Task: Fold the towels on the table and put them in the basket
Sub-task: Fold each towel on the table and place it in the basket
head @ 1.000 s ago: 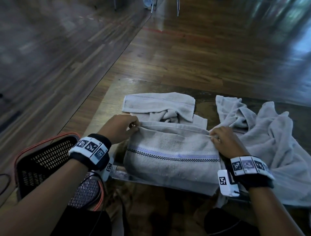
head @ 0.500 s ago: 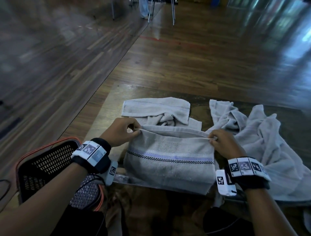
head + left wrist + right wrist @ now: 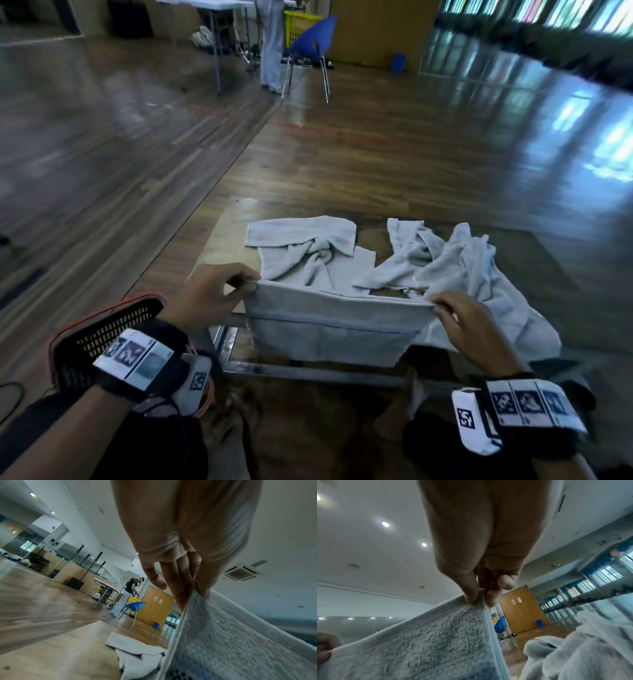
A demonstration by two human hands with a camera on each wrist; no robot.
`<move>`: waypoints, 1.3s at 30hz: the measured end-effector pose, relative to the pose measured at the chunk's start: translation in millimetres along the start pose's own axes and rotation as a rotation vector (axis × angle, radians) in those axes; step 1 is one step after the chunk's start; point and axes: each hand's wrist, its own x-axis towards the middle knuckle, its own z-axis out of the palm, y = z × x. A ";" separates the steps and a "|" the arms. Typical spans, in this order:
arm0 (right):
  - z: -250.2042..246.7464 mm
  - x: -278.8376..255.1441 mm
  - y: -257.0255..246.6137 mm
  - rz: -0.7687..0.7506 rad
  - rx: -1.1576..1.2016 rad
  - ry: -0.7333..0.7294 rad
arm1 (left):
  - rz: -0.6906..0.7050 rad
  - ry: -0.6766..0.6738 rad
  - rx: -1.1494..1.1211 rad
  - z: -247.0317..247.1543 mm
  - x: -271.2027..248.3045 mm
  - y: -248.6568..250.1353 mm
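Towel [image 3: 329, 335] lifted off near edge of desk [image 3: 219, 240], stretched between both hands, lower half hanging. Left hand [image 3: 209, 294] pinching left top corner, fingers [image 3: 178, 592] and thumb narrow on the hem; right hand [image 3: 469, 325] pinching right corner likewise. Best kept taut and level, corners matched before next fold. Basket [image 3: 102, 332] low at left, within reach. Farther back: crumpled towel [image 3: 308, 246], loose heap [image 3: 472, 274], both unfolded, waiting.

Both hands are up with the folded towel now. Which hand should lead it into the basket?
Probably left. The left hand pinches the towel corner nearest the basket, which sits on that side; the right hand is farther off.
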 end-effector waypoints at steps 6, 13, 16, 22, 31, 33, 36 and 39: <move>-47.6 -11.9 -15.3 -0.055 0.073 -0.052 | 0.054 0.042 -0.114 -26.0 -3.6 23.1; -67.6 32.7 -19.4 -0.033 0.101 -0.103 | -0.036 0.068 -0.175 -36.8 30.8 12.9; -70.7 64.7 -18.2 0.001 0.103 -0.066 | -0.011 0.038 -0.112 -53.1 55.4 22.9; -108.2 87.8 -30.1 -0.098 0.243 0.226 | 0.106 0.314 -0.126 -102.2 76.8 54.8; -50.9 31.8 -0.6 -0.002 0.238 -0.161 | -0.063 -0.094 -0.279 -51.9 30.1 -4.0; -29.7 9.2 4.9 0.082 0.263 -0.290 | -0.124 -0.233 -0.263 -32.6 13.4 -25.3; -8.7 -5.2 6.1 0.131 0.291 -0.356 | -0.190 -0.432 -0.247 -12.9 0.3 -46.5; 6.0 -4.4 15.2 0.165 0.333 -0.378 | -0.204 -0.501 -0.280 0.7 -1.7 -54.9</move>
